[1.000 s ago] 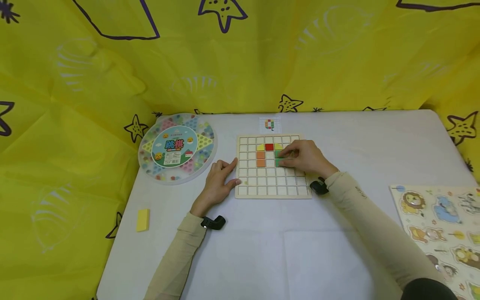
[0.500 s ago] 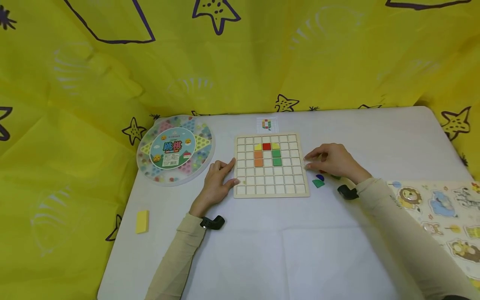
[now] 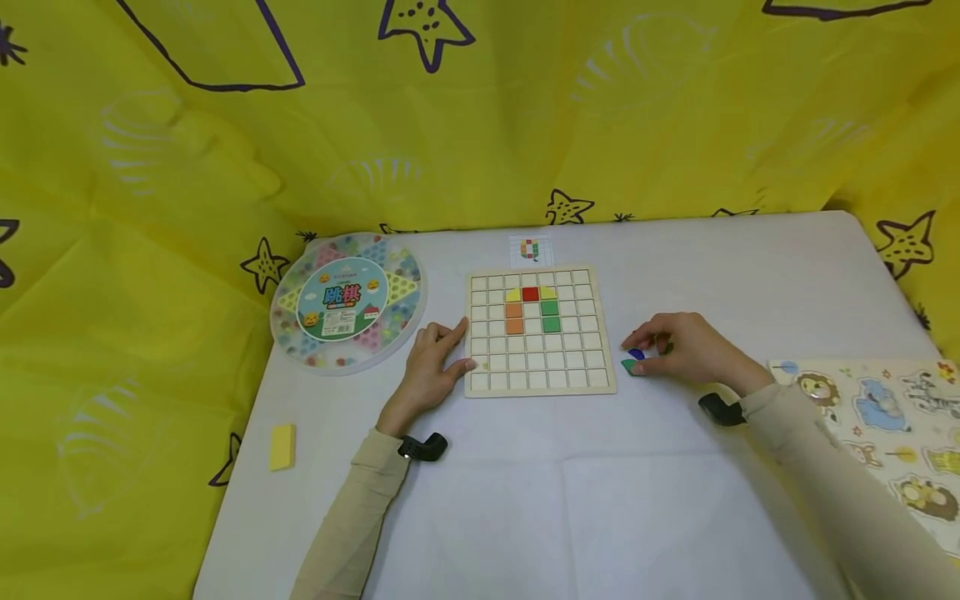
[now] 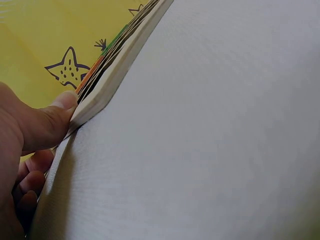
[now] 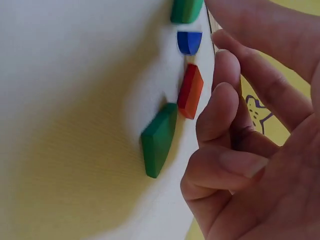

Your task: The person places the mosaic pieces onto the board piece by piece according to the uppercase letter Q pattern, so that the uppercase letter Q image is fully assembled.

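A wooden grid board (image 3: 536,361) lies on the white table. Set in it are a red square (image 3: 531,294), two yellow curved-edge pieces, orange squares (image 3: 514,317) on the left and green squares (image 3: 551,316) on the right. My left hand (image 3: 431,367) touches the board's left edge with thumb and forefinger spread; in the left wrist view the thumb rests by its corner. My right hand (image 3: 686,346) hovers right of the board, thumb and forefinger apart. Beside it lie a green piece (image 5: 186,11), a blue half-round (image 5: 190,42), a red piece (image 5: 190,92) and another green piece (image 5: 159,141).
A small pattern card (image 3: 530,250) lies behind the board. A round Chinese checkers box (image 3: 405,287) stands at left, with a yellow block (image 3: 282,447) nearer. An animal puzzle board (image 3: 877,442) lies at right, partly under the right arm. Yellow cloth (image 3: 480,108) hangs behind.
My right hand has left the green squares on the board and moved right, then slightly down to the loose pieces. The left hand stays at the board's edge. The head view shifts slightly.
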`<state>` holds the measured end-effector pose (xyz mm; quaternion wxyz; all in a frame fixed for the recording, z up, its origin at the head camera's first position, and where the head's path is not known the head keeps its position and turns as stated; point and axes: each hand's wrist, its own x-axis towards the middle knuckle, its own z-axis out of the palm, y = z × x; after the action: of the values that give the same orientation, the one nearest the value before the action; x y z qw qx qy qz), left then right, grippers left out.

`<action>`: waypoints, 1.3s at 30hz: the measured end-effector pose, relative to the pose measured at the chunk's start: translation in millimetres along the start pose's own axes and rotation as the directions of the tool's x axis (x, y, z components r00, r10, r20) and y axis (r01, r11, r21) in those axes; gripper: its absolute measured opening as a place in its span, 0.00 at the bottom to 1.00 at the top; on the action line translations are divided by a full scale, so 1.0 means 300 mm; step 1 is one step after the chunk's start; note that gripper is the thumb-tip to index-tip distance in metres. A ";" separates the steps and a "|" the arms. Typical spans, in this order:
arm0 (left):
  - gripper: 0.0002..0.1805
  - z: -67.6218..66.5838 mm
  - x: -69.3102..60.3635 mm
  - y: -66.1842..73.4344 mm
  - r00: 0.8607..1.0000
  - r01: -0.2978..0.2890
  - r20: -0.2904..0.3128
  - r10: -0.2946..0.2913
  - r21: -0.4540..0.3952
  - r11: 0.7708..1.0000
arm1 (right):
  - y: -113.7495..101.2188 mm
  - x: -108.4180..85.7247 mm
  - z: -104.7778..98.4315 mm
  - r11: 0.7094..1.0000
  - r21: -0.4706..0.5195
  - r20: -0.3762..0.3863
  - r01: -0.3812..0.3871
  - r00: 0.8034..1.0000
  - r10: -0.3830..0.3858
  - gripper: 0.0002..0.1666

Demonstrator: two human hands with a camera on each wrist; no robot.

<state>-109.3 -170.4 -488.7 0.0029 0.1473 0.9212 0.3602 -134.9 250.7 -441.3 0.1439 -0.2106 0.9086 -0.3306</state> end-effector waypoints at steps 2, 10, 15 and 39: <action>0.40 0.000 -0.001 0.000 1.000 0.001 -0.003 -0.001 0.000 1.000 | -0.003 -0.008 0.009 1.000 -0.008 0.004 0.012 1.000 -0.012 0.16; 0.40 -0.004 -0.004 0.006 1.000 0.006 -0.001 -0.007 -0.014 1.000 | -0.034 -0.021 0.032 0.996 -0.084 -0.006 -0.013 1.000 0.012 0.14; 0.40 -0.001 -0.003 0.006 1.000 0.007 0.001 -0.007 -0.004 1.000 | -0.047 -0.023 0.032 0.995 -0.103 -0.001 0.005 1.000 -0.005 0.13; 0.40 0.003 0.001 0.000 1.000 -0.004 -0.006 0.004 0.013 1.000 | -0.027 0.004 0.038 1.000 0.018 -0.113 0.012 0.994 -0.010 0.12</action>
<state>-109.4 -169.8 -489.5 -0.0016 0.1480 0.9233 0.3545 -129.0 238.4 -444.6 0.0925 -0.1954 0.9110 -0.3511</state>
